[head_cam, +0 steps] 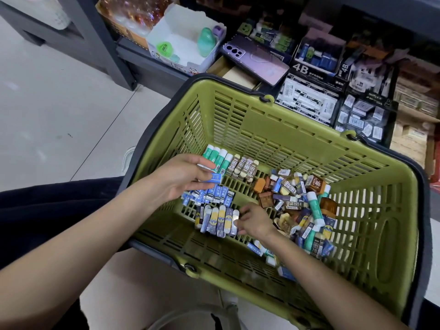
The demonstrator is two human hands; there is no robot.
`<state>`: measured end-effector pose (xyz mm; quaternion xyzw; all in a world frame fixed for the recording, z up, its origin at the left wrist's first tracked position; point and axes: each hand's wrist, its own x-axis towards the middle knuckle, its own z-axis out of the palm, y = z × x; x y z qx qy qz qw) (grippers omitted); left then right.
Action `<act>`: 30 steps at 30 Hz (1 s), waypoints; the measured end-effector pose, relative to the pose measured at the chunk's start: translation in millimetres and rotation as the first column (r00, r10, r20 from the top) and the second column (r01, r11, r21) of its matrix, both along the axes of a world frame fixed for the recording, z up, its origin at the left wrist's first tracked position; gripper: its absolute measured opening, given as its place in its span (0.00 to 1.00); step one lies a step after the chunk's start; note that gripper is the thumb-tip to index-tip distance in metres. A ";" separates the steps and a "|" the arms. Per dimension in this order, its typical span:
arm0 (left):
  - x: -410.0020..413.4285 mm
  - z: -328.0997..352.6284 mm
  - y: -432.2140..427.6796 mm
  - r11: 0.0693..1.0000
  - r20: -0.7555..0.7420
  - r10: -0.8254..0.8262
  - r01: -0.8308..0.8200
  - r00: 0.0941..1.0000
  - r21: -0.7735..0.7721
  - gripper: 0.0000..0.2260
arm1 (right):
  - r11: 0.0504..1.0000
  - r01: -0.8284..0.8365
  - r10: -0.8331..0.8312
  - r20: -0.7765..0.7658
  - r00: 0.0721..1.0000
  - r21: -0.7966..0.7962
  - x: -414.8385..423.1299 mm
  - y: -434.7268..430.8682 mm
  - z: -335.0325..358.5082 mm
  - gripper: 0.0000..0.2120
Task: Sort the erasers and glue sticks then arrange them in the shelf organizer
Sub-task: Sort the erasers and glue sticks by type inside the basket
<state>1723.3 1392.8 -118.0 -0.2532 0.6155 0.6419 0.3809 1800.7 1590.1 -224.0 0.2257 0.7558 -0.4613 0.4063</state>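
Olive basket (285, 129): rows of glue sticks (219, 158) and erasers (245, 167) beside a mixed heap (300, 203).

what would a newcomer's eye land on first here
The olive-green shopping basket fills the middle, with neat rows of glue sticks and erasers on its left floor and a jumbled heap of both on the right. Above the rows, the left grip pinches a small blue eraser. A purple phone lies on the shelf boxes behind.

Over the green basket (309, 144), the left hand (183, 177) pinches a blue eraser (216, 179). The right hand (256, 221) touches the end of a row of erasers (214, 220).
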 end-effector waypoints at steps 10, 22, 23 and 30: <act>0.4 -4.2 0.9 0.999 -0.011 0.003 -0.004 1.000 -0.048 0.11 | 0.998 0.067 -0.067 -0.054 0.996 -0.004 6.7 -2.0 -6.3 0.15; 10.4 -1.2 14.7 0.982 -0.116 -0.189 0.186 0.975 -0.038 0.11 | 0.865 0.237 -0.357 -0.209 0.910 -0.443 -13.9 -15.7 71.1 0.09; 11.1 -0.3 16.5 0.977 -0.137 -0.212 0.209 0.968 -0.039 0.11 | 0.867 0.240 -0.360 -0.216 0.908 -0.436 -16.3 -18.5 70.8 0.08; 2.5 21.2 -1.4 0.793 -0.618 -0.519 0.063 0.591 -0.606 0.08 | 0.967 0.204 -0.241 -0.291 0.926 -0.152 -33.3 -0.4 35.4 0.10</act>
